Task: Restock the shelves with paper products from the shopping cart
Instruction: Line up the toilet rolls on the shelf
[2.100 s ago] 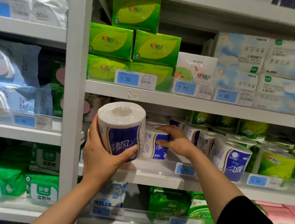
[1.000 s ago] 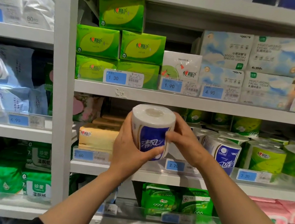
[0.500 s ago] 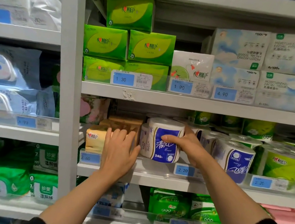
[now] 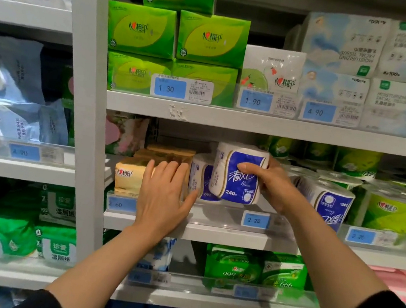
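Right hand (image 4: 272,183) grips blue toilet roll (image 4: 239,173) above middle shelf (image 4: 211,233), at 3 o'clock of another roll (image 4: 200,177). Left hand (image 4: 163,199), fingers straight, presses yellow tissue pack (image 4: 128,177).

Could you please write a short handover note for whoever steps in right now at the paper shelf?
Right hand grips a blue-and-white toilet roll, held just above the middle shelf.
Left hand is open, fingers straight against the yellow tissue pack, thumb by a second blue roll already standing on the shelf.
Done: blue rolls stand left and right of the held one.
Left: set the held roll down above the 2.20 tag. The cart is out of view, so the remaining stock is unknown.
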Action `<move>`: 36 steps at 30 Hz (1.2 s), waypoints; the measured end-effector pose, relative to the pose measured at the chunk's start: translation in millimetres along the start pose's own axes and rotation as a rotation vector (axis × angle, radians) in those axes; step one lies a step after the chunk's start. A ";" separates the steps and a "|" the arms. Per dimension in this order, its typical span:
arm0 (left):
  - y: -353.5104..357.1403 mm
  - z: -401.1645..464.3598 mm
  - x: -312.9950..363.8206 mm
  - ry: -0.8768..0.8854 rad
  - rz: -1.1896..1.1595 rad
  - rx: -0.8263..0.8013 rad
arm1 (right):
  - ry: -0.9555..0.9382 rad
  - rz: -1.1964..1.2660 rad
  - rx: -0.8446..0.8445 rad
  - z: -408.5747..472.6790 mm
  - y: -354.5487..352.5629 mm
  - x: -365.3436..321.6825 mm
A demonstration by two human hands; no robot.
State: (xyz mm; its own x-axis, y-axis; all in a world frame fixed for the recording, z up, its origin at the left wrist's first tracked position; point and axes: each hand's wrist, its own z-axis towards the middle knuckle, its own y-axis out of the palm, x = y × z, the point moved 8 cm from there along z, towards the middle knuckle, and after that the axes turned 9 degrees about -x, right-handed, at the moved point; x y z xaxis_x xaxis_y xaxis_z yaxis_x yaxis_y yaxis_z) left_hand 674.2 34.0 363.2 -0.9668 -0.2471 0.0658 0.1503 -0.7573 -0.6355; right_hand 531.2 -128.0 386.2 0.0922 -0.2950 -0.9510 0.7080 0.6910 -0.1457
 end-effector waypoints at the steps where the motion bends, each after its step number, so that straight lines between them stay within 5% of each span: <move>1: -3.6 2.5 5.5 0.030 0.001 0.028 | -0.015 0.008 0.019 -3.0 -8.3 -5.4; 3: -6.9 10.2 23.0 0.117 0.000 0.043 | -0.037 -0.026 0.057 -9.7 -24.2 -13.8; 6: 2.0 25.9 53.2 0.172 -0.056 -0.153 | -0.052 -0.184 0.127 -13.9 -38.8 -14.5; 14: 66.5 85.4 57.0 -0.011 0.099 -0.675 | 0.028 -0.295 0.078 -5.6 -43.4 22.3; 25: 45.4 84.8 57.1 0.008 -0.169 -0.736 | 0.106 -0.418 0.049 -12.4 -42.6 4.0; 36: 16.8 58.9 60.6 0.095 -0.118 -0.642 | 0.105 -0.411 0.001 -13.5 -44.9 -3.5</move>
State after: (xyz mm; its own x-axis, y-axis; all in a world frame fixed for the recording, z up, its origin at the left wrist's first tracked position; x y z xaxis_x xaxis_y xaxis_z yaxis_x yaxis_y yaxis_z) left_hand 630.3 -29.3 401.8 -0.9877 -0.1075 0.1137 -0.0828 -0.2576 -0.9627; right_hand 489.6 -149.1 392.4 -0.2701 -0.4771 -0.8363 0.6716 0.5291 -0.5187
